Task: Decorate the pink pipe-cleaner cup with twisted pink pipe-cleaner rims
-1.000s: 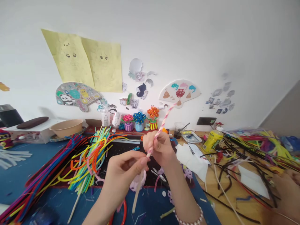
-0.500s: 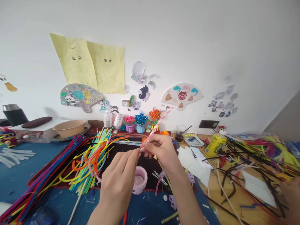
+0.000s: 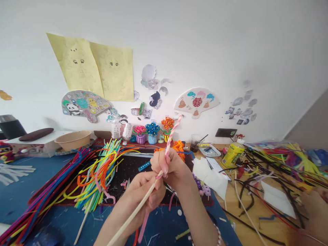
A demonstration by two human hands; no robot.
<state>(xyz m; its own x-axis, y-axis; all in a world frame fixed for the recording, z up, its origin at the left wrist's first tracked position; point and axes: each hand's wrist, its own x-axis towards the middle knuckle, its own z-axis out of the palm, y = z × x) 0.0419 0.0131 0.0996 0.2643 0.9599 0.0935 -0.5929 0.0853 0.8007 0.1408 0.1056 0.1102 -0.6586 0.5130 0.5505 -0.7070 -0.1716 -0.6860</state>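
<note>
Toward the tabletop [image 3: 19, 198]'s near edge, left grip [image 3: 138, 188] and right grip [image 3: 176, 167] pinched a pink-and-cream twist [image 3: 172, 135], wound along its top; cream tail [image 3: 135, 210] and pink tail [image 3: 144, 225] below ran unwound.

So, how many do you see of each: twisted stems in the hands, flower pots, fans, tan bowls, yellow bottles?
Twisted stem: 1
Flower pots: 3
Fans: 2
Tan bowl: 1
Yellow bottle: 1
Total: 8
</note>
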